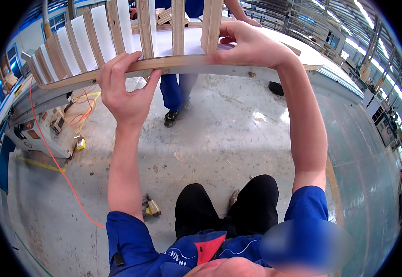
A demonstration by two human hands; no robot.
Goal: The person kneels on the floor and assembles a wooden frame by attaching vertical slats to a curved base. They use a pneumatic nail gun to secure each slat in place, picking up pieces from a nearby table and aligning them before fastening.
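A long, curved wooden rail [178, 62] runs along the near edge of a white-topped bench [300, 50]. Several upright plywood slats [178, 27] rise from it, with white strips showing between those on the left. My left hand [128, 87] is closed on the rail, fingers over its top and thumb pressed underneath. My right hand [252, 46] wraps round the lower part of a thick upright wooden block [210, 27], its thumb lying along the rail. The right fingertips are partly hidden behind the block.
Across the bench stands a person in blue trousers [169, 92], a hand [252, 21] near the bench top. Short wooden offcuts [165, 17] lie behind the slats. An orange hose [53, 150] hangs at left beside a machine [44, 134]. A yellow tool [153, 207] lies on the floor.
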